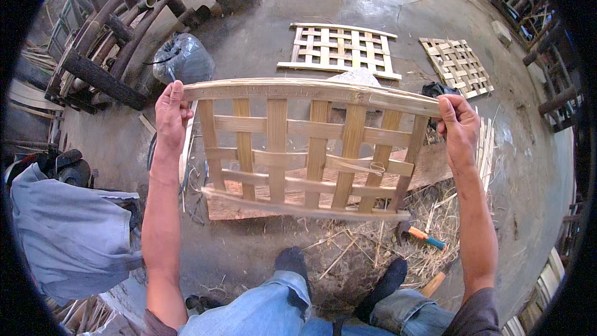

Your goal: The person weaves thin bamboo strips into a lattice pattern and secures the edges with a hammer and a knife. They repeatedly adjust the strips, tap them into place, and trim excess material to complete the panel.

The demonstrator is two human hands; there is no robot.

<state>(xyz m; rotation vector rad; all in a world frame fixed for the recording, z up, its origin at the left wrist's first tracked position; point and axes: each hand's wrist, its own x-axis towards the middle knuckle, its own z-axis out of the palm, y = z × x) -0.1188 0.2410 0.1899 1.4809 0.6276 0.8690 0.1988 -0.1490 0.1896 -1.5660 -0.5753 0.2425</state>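
Both hands clamp the bamboo lattice panel: left hand at 9 o'clock, right hand at 3. Level, even grips should keep its 2 rails square.

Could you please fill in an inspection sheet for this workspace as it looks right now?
Surface: grey concrete floor, cracked, with straw and bamboo slivers near the feet.
Job's things: pale woven bamboo lattice panel, held up by its top rail; flat wooden board under it.
Clutter: two finished bamboo lattice panels on the floor; dark plastic bag; orange-handled hammer.
Hands: left hand grips the rail's left end, right hand its right end.
Cables: nothing seen.
Surroundings: dark bamboo chair frames at left; grey cloth.
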